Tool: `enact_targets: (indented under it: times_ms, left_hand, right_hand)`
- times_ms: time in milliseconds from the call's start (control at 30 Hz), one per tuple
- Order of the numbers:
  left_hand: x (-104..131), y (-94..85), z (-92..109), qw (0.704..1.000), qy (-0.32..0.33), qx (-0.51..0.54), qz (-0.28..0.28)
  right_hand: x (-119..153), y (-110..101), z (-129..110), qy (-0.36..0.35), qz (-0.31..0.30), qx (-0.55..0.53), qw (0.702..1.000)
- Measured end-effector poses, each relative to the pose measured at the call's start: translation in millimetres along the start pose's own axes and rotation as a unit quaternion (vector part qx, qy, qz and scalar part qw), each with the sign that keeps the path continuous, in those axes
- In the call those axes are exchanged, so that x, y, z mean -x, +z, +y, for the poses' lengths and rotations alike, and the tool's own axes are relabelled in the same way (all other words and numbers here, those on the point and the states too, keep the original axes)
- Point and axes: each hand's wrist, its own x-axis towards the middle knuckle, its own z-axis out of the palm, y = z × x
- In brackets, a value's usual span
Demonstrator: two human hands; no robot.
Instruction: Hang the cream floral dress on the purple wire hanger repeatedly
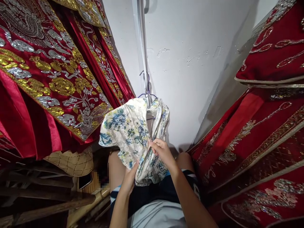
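Observation:
A white blouse (pixel 133 126) with blue and yellow flowers hangs in front of me on a thin purple hanger (pixel 148 88). My right hand (pixel 161 148) pinches the edge of its front opening around mid-height. Lower down and to the left, my left hand (pixel 133 175) grips the lower part of the blouse, with the thumb on the outside and the other fingers hidden behind the cloth. The right half of the blouse is bunched in folds.
A metal pole (pixel 140 38) runs up the white wall (pixel 190 38). Red embroidered garments (pixel 61 85) with gold and silver sequins hang at left, and more red beaded garments (pixel 261 126) at right. Wooden furniture (pixel 47 202) and a dark phone-like object (pixel 85 181) are at lower left.

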Motion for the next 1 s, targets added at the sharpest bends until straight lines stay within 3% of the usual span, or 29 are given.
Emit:
enact_targets:
  times_ms: [100,167,200,267,333,400,500,600,733,833,900,1000]
  left_hand:
    - [-5,-3.7,1,0.976,0.139,-0.086,0.147]
    - [-7,1.2,0,0.922,0.274,-0.135,0.239]
    - [-6,6.9,-1,0.896,0.334,-0.153,0.249]
    - [-5,23.2,2,0.881,0.394,-0.191,0.180]
    - [-4,42.3,10,0.895,0.379,-0.228,0.050]
    - [-6,58.3,19,0.896,0.354,-0.266,-0.035]
    - [-13,70.0,30,0.870,0.360,-0.327,-0.079]
    - [-22,70.3,35,0.828,0.355,-0.417,-0.122]
    - [-29,68.5,38,0.744,0.322,-0.568,-0.142]
    - [-30,67.4,42,0.685,0.288,-0.651,-0.159]
    - [-29,65.9,52,0.687,0.293,-0.641,-0.179]
    - [-30,66.8,86,0.752,0.382,-0.511,-0.165]
  right_hand:
    - [7,-16,-7,0.007,-0.001,-0.005,1.000]
    - [12,-22,-13,0.015,-0.022,0.012,1.000]
    - [15,-23,-16,0.017,-0.034,0.017,0.999]
    - [19,-19,-21,0.018,-0.059,0.016,0.998]
    - [21,-13,-25,0.011,-0.086,0.008,0.996]
    - [18,-9,-28,0.003,-0.097,0.000,0.995]
    - [3,-11,-41,0.003,-0.052,-0.026,0.998]
    - [-29,-17,-71,-0.001,0.016,-0.064,0.998]
    - [-73,-16,-121,-0.063,0.050,-0.123,0.989]
    - [-84,-9,-137,-0.083,0.062,-0.140,0.985]
    - [-80,-6,-134,-0.101,0.051,-0.137,0.984]
    - [-68,-7,-125,-0.123,0.029,-0.115,0.985]
